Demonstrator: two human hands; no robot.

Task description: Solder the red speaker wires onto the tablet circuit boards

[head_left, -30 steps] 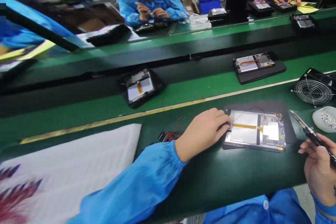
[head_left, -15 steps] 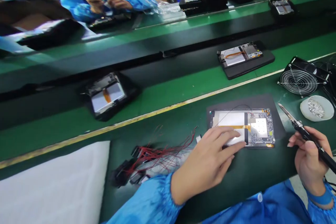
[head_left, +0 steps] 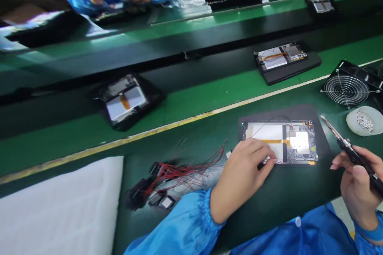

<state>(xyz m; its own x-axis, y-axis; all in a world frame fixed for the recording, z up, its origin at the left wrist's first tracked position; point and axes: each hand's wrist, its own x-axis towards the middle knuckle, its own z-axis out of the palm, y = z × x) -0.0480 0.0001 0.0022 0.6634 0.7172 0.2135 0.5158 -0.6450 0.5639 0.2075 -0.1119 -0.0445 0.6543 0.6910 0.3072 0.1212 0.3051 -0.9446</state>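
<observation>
Head view: open tablet (head_left: 269, 133) thin, fragile, hold by frame edges; left hand (head_left: 243, 177) curled at lower edge, any pinch unclear; right hand (head_left: 356, 193) pinching soldering iron (head_left: 353, 153).

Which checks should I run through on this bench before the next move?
1. Soldering iron gripped in right hand, tip clear of the board: ok.
2. Open tablet lying flat on the dark mat: ok.
3. Left hand at the tablet's lower edge, holding something there: cannot tell.
4. Red-wired leads off the tablet, left of it: ok.
5. Solder joints on the circuit board: cannot tell, too small.
</observation>
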